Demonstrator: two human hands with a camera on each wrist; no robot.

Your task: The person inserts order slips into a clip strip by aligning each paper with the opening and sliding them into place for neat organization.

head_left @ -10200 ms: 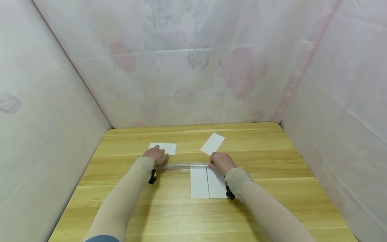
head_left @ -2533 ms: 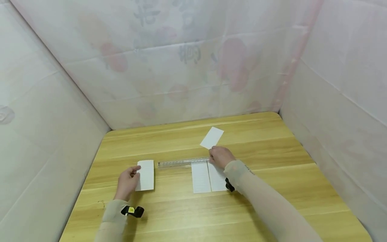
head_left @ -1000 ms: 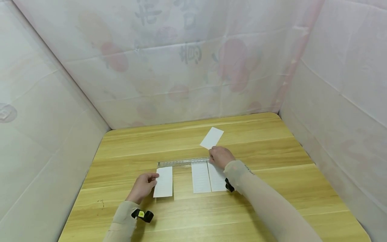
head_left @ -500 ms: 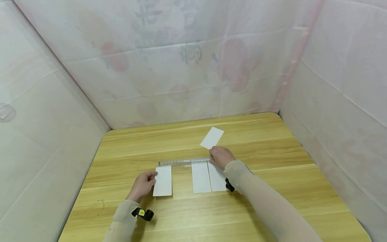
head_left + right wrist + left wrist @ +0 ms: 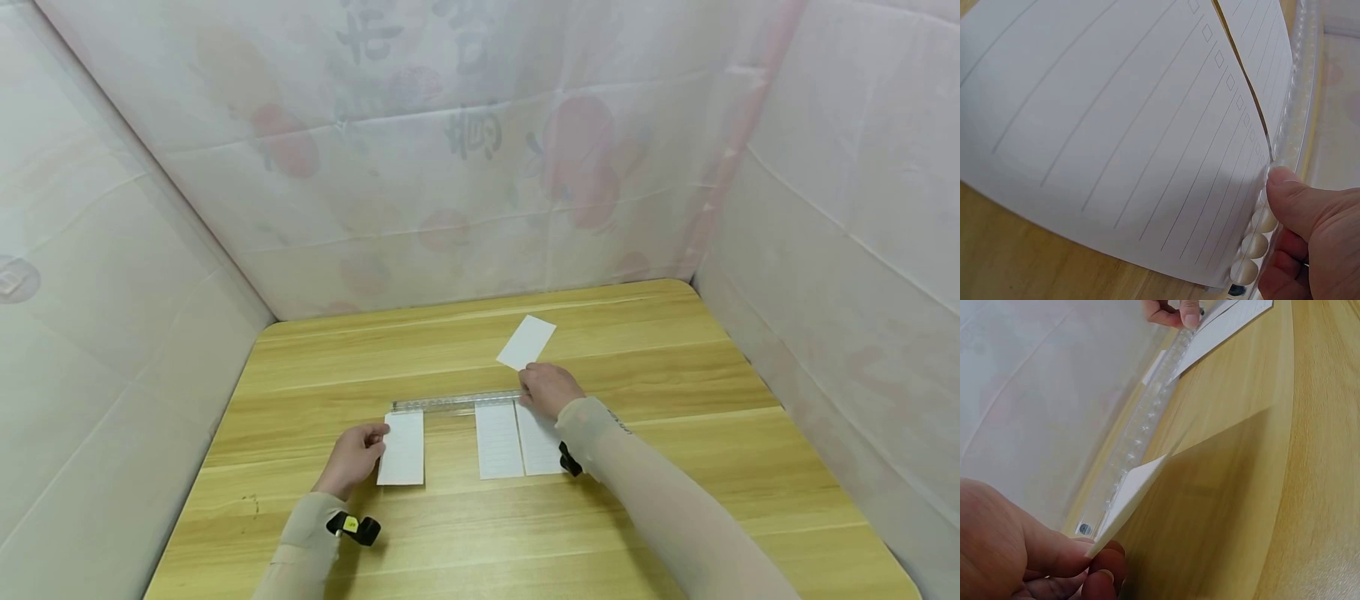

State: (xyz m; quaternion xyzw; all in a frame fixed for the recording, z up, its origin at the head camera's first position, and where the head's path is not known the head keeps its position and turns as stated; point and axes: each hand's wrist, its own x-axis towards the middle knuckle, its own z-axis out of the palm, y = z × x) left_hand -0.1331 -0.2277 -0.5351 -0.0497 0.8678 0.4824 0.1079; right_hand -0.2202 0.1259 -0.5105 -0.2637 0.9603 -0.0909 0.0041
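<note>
My left hand (image 5: pixel 351 458) pinches a white paper sheet (image 5: pixel 402 450) by its left edge. In the left wrist view the thumb lies on one face of the sheet (image 5: pixel 1127 495) and the fingers on the other. The sheet tilts above the table, its top edge at the left end of a clear plastic strip (image 5: pixel 442 403) with a row of round rings. My right hand (image 5: pixel 551 390) grips the strip's right end, thumb on top and fingers curled behind. Two lined sheets (image 5: pixel 498 442) lie side by side along the strip; the hand partly covers the right one.
A loose white sheet (image 5: pixel 527 340) lies slanted behind the right hand. The wooden table (image 5: pixel 480 533) is enclosed by pale printed sheeting (image 5: pixel 450 183) at the back and both sides.
My left hand has picked up the sheet from the back left, turned it upright and brought it rightward to the strip's left end. Lately it shifts only slightly. The right hand stays on the strip.
</note>
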